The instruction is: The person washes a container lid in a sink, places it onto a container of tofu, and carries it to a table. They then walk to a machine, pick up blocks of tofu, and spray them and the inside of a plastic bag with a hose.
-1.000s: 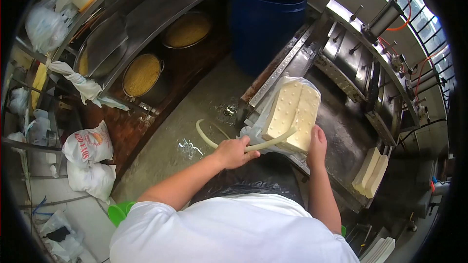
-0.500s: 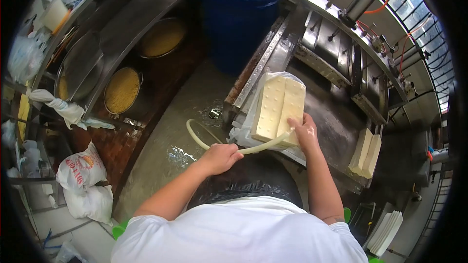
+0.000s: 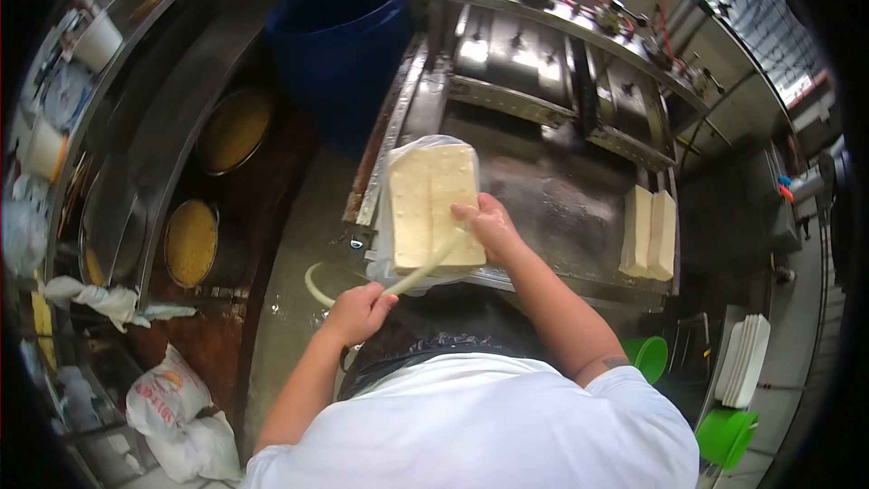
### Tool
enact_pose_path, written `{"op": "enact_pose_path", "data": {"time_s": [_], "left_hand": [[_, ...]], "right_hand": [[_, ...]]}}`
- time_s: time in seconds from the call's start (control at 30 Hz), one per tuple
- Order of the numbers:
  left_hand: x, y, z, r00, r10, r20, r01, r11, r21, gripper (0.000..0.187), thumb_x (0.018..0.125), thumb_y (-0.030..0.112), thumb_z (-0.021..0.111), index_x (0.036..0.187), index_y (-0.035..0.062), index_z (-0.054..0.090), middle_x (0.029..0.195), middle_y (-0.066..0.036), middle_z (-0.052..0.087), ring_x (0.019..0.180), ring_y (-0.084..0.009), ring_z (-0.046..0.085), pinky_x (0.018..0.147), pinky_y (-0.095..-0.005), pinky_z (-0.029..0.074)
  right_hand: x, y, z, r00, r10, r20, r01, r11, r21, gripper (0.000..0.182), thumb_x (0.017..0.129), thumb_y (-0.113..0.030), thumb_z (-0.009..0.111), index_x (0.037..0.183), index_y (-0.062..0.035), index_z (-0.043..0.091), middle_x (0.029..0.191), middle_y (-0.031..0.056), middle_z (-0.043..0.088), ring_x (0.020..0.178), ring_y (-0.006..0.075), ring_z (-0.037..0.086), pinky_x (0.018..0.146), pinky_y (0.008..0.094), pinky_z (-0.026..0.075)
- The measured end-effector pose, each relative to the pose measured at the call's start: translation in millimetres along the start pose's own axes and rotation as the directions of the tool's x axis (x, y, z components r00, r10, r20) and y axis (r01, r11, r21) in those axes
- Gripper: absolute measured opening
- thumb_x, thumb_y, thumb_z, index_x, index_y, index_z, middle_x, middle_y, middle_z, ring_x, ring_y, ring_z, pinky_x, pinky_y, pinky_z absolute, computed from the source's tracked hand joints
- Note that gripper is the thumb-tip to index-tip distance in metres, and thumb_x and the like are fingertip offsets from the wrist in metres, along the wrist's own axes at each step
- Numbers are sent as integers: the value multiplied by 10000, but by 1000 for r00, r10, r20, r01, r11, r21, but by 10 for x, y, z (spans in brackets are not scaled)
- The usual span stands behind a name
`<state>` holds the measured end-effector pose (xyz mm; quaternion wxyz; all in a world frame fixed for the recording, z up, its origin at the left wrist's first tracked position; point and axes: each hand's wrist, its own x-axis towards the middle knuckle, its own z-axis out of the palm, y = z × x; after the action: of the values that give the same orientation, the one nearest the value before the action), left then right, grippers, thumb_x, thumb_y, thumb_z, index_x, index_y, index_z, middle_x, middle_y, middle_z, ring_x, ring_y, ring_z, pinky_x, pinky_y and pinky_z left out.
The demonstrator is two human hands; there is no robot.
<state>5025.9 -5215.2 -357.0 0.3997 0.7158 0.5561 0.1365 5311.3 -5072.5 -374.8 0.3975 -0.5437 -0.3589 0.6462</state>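
My left hand (image 3: 358,312) is closed around a pale, flexible hose (image 3: 422,268) that loops behind it on the left. The free end of the hose reaches over a cream-coloured tofu block (image 3: 433,190), close to my right hand. My right hand (image 3: 491,228) grips the block's right edge, thumb on the top face and fingers along the side. A groove runs down the block, and small bumps dot its surface. Wet translucent plastic (image 3: 384,258) shows around its left and lower edges. The block is at the left front part of a metal table (image 3: 561,190).
More tofu pieces (image 3: 648,234) stand at the table's right end. Press plates (image 3: 511,68) hang at the back. A blue barrel (image 3: 339,54) stands behind left, near tubs of yellow grain (image 3: 192,243). White sacks (image 3: 181,412) lie lower left, green buckets (image 3: 644,358) lower right.
The view has swung right, so the table and block appear further left. My left hand still holds the hose, and my right hand remains at the block's right edge.
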Motion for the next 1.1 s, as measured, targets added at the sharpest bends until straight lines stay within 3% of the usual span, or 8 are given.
{"op": "enact_pose_path", "data": {"time_s": [0.1,0.23,0.3,0.37,0.47,0.7,0.93,1.1], "left_hand": [[181,207,18,990,-78,-118,79,997,-1,421,1074,435,583,958,40,668,911,-232,697,903,-473,670,773,-534,520],[348,468,65,996,-35,-83,31,998,-47,434,1090,411,592,918,17,649,783,-190,635,728,-388,626,684,-459,501],[445,709,49,999,-33,-11,33,999,-42,428,1084,413,591,933,16,644,844,-216,661,811,-427,649,727,-488,512],[526,896,94,998,-39,59,41,999,-36,423,1078,415,591,947,16,639,904,-242,687,893,-465,671,769,-517,524],[657,1158,187,992,35,125,-35,999,-1,404,1077,401,593,985,9,630,939,-240,690,904,-454,666,791,-498,525],[762,1308,202,927,83,367,-80,997,-23,353,1075,353,619,1009,11,674,852,-199,679,794,-353,658,748,-435,518],[865,1375,290,984,32,173,-23,998,-57,371,1088,363,604,1008,7,674,800,-193,660,728,-317,616,722,-413,510],[822,1380,233,977,-19,211,21,1000,-9,373,1074,374,609,1053,16,713,827,-211,690,749,-346,651,729,-437,516]], "right_hand": [[-36,35,-355,999,-34,2,33,999,29,396,954,-209,774,1237,13,610,1076,125,724,929,213,712,837,387,595],[-423,-219,-1021,991,-130,-41,99,893,-439,490,923,-280,768,1286,4,600,1061,156,727,994,271,720,896,442,572],[-618,-365,-1224,934,-307,-184,-54,389,-920,513,930,-248,733,1346,9,579,1165,220,716,1036,394,710,916,500,565],[-703,-197,-1343,902,-374,-218,-83,344,-935,514,936,-222,717,1370,7,561,1268,263,673,1095,474,661,960,534,541],[-593,346,-1651,824,-556,107,307,279,-910,552,949,-240,733,1407,3,545,1373,255,619,1264,446,587,1063,512,493],[-560,728,-1912,911,-301,-283,-236,184,-954,906,970,-477,695,1666,-53,299,1663,326,300,1500,560,335,1217,634,303],[738,296,-1917,928,-311,-204,-126,252,-960,908,968,-482,682,1687,-106,275,1701,337,207,1524,563,297,1197,664,333],[696,152,-1844,947,-322,-16,-22,-14,-1000,891,956,-467,703,1692,-187,286,1715,278,233,1488,535,362,1178,652,369]]}}
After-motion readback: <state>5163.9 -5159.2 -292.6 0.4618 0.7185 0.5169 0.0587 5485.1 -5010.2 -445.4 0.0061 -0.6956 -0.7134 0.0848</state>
